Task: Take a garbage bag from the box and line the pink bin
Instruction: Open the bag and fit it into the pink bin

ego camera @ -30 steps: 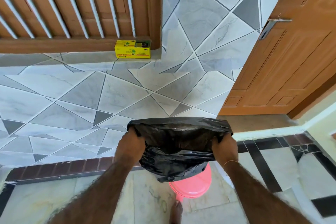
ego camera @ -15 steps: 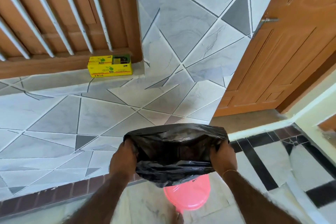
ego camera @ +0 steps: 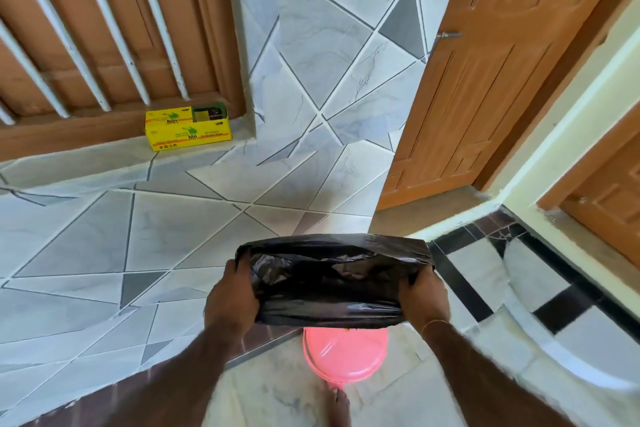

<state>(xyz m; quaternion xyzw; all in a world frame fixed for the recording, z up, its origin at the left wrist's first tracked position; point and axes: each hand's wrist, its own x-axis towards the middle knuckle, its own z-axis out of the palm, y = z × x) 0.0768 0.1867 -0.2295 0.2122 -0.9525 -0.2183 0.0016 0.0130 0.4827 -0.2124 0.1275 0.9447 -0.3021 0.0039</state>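
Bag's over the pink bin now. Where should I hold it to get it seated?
Hold the black bag at its open mouth, one grip on each side edge, as the left hand and right hand do; the mouth is stretched wide above the pink bin.

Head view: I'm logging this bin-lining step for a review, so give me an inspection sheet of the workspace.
Surface: tiled floor, pale, with a dark border strip.
Job's things: black garbage bag held mouth-open above the pink bin; yellow bag box on the ledge by the window grille.
Clutter: nothing seen.
Grips: left hand and right hand each clamp one side of the bag's mouth.
Cables: nothing seen.
Surroundings: wooden door ajar at right; a bare foot beside the bin.
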